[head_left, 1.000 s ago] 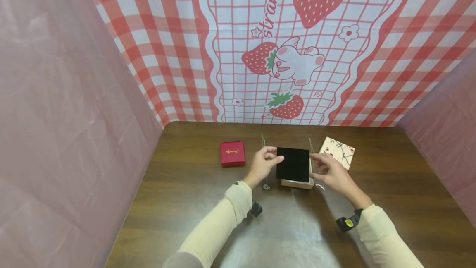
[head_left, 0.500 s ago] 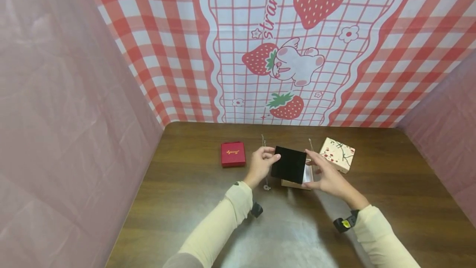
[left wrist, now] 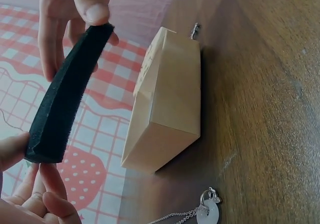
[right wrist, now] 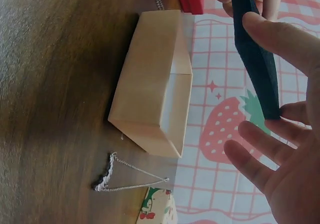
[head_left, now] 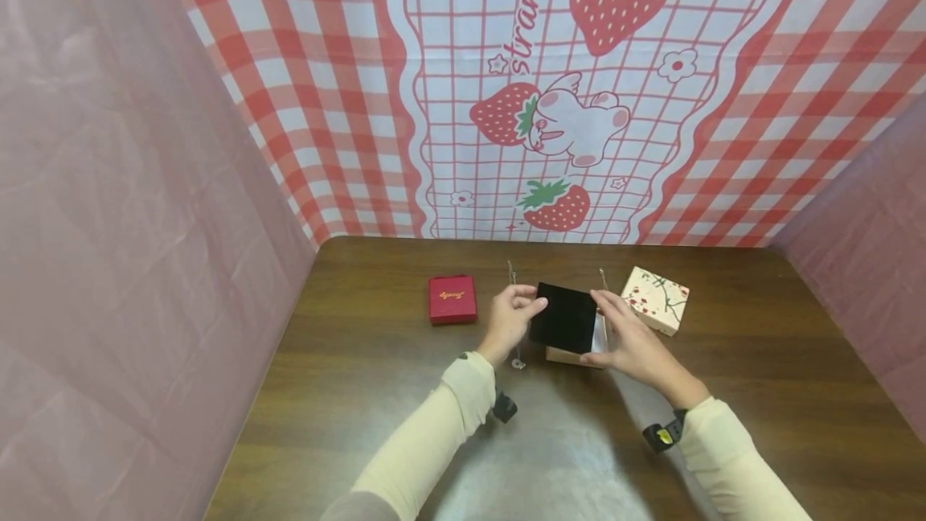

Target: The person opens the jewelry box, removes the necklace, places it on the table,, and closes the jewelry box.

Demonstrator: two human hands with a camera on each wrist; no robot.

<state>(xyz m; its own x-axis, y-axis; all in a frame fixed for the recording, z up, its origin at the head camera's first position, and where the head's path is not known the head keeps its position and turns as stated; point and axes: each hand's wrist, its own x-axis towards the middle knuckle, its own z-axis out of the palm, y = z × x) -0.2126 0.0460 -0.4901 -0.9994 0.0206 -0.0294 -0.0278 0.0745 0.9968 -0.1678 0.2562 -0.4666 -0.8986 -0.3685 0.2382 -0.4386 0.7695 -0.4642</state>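
Observation:
A black square foam pad, the insert of a jewelry box, is held up in both hands above a cream-coloured open box. My left hand pinches its left edge between thumb and fingers. My right hand grips the right side, thumb at the near corner and fingertips at the far one. In the left wrist view the pad appears edge-on, apart from the box. A silver necklace with a pale ring pendant lies left of the box. Another silver chain lies on its right.
On the brown wooden table, a red lidded box with gold lettering stands to the left. At the right lies a cream lid with a floral branch pattern. A strawberry-print cloth hangs behind the table.
The right hand has moved left and taken hold of the pad's right side. The pad has tilted and shifted slightly left, uncovering part of the box's inside. The left hand has kept its hold.

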